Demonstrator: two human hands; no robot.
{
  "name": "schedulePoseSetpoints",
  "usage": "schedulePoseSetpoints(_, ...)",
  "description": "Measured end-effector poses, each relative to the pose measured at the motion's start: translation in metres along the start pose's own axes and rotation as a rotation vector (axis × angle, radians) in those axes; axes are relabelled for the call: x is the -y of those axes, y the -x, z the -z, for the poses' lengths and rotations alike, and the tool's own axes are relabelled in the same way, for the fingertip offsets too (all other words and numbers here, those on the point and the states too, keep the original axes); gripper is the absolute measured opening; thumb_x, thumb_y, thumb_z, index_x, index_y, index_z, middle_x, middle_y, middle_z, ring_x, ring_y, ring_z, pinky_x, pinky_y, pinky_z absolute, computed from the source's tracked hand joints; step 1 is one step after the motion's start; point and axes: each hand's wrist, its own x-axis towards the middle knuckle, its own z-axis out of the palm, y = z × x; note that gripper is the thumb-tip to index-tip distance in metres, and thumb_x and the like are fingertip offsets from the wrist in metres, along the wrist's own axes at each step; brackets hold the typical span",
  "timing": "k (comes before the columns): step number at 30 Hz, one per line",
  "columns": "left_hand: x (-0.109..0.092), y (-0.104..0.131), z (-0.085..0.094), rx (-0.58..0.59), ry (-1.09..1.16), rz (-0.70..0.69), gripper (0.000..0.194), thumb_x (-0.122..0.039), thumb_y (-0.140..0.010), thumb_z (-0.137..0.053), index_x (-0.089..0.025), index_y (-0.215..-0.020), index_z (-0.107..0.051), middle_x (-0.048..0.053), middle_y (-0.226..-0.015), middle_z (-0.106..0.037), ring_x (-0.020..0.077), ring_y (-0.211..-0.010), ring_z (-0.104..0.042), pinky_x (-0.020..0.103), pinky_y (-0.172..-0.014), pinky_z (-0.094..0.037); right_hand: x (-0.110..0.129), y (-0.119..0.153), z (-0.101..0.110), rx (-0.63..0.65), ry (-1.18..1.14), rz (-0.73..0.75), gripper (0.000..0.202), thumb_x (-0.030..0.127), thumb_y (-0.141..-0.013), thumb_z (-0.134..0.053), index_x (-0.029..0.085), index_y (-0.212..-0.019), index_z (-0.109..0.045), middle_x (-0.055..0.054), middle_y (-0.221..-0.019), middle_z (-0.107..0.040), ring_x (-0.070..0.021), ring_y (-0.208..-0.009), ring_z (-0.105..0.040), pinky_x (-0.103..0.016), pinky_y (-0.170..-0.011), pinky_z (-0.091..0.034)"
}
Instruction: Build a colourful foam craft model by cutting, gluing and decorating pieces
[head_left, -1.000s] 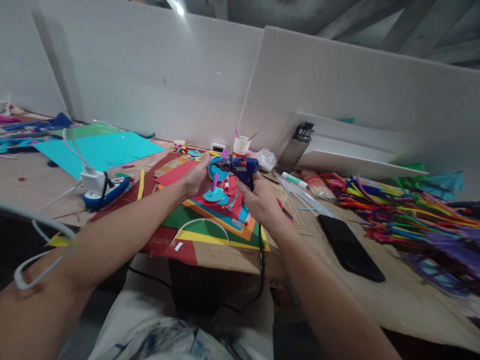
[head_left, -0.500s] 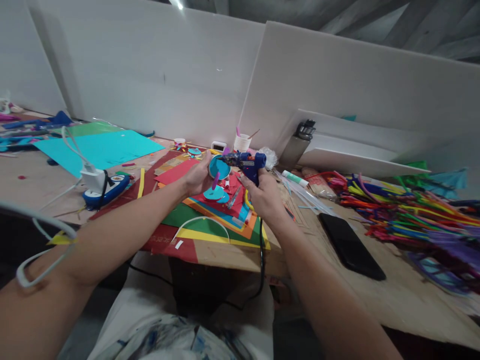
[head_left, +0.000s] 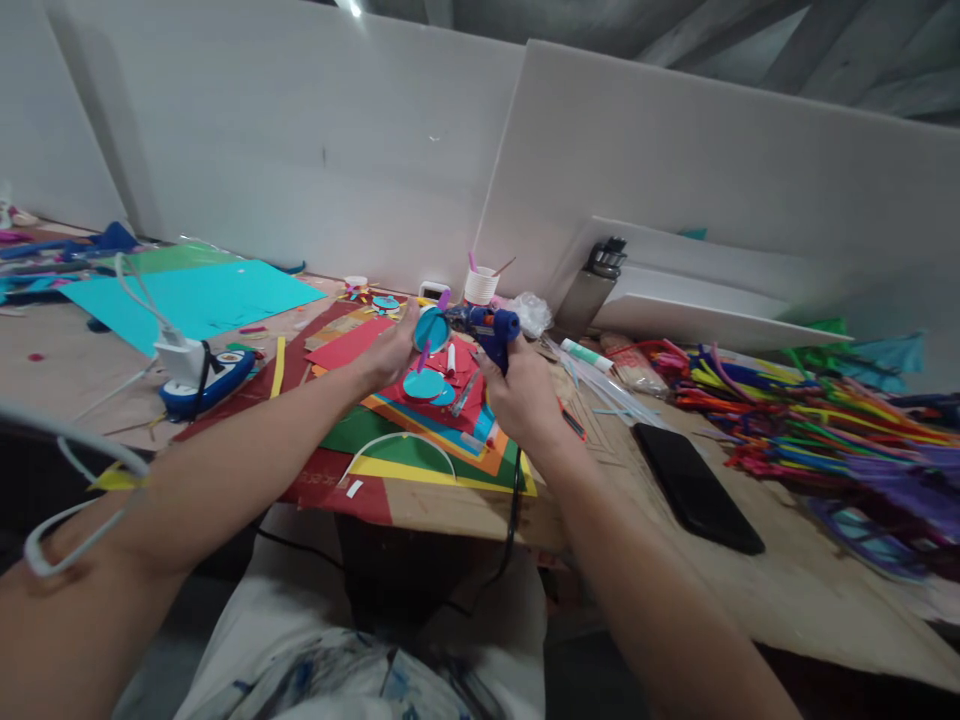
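Above the middle of the table, my left hand (head_left: 396, 350) grips a round blue-faced piece (head_left: 431, 329) with purple strips at its upper and lower edges. To its right, my right hand (head_left: 517, 392) is wrapped round a dark blue glue gun (head_left: 491, 328). The gun's nozzle end points left, close to the round piece's right edge; whether they touch I cannot tell. Blue paper ovals (head_left: 426, 385) lie below on red paper (head_left: 349, 345), over orange, green and yellow sheets. A black cord hangs down from beneath my right hand.
A white cup (head_left: 481, 287) with sticks and a grey bottle (head_left: 594, 287) stand at the back. On the right lie a black phone (head_left: 697, 487) and colourful pipe cleaners (head_left: 810, 410). A white plug adapter (head_left: 180, 357) sits on a blue-and-white object at left. White boards rise behind.
The glue gun and my right hand have shifted slightly left and down. The round piece has turned a little, and its upper purple strip shows more clearly. The whole view has shifted slightly.
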Motion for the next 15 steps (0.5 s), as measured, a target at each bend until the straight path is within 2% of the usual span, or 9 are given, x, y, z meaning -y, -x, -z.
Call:
schedulePoseSetpoints(3,-0.001,-0.005,0.003,-0.115,-0.003,-0.023,0.056,-0.06,-0.094,-0.037,-0.016,-0.075,-0.065,0.006,-0.069,-0.067,0.0168,-0.076,-0.065,0.026,-0.079,-0.05,0.0,-0.001,0.001,-0.021,0.001,-0.007,0.033,0.031,-0.086,-0.051,0.019,-0.117,-0.059,-0.014,-0.102,-0.07,-0.0294,-0.091,-0.065,-0.041,-0.08,-0.051)
schedulePoseSetpoints(7,-0.006,-0.011,0.007,-0.245,0.11,-0.031,0.056,-0.06,-0.095,-0.036,-0.014,-0.084,-0.066,0.008,-0.078,-0.07,0.0166,-0.079,-0.067,0.029,-0.081,-0.053,-0.026,-0.011,0.007,-0.076,-0.223,-0.242,0.031,0.032,-0.084,-0.053,0.019,-0.111,-0.059,-0.008,-0.093,-0.07,-0.019,-0.067,-0.062,-0.033,-0.064,-0.052)
schedulePoseSetpoints(11,-0.009,-0.014,0.008,-0.246,0.204,0.008,0.054,-0.059,-0.096,-0.034,-0.015,-0.092,-0.066,0.009,-0.085,-0.072,0.018,-0.085,-0.069,0.032,-0.084,-0.055,-0.07,-0.026,0.019,-0.101,-0.342,-0.565,0.019,0.027,-0.082,-0.055,0.018,-0.097,-0.06,-0.003,-0.076,-0.068,-0.0108,-0.048,-0.049,-0.025,-0.049,-0.045)
schedulePoseSetpoints(15,-0.009,-0.012,0.008,-0.226,0.228,0.072,0.055,-0.059,-0.096,-0.034,-0.014,-0.103,-0.066,0.011,-0.095,-0.073,0.0207,-0.093,-0.07,0.035,-0.086,-0.056,-0.108,-0.033,0.028,-0.089,-0.183,-0.77,0.012,0.026,-0.083,-0.054,0.016,-0.08,-0.06,-0.003,-0.07,-0.065,-0.0082,-0.048,-0.046,-0.022,-0.047,-0.041)
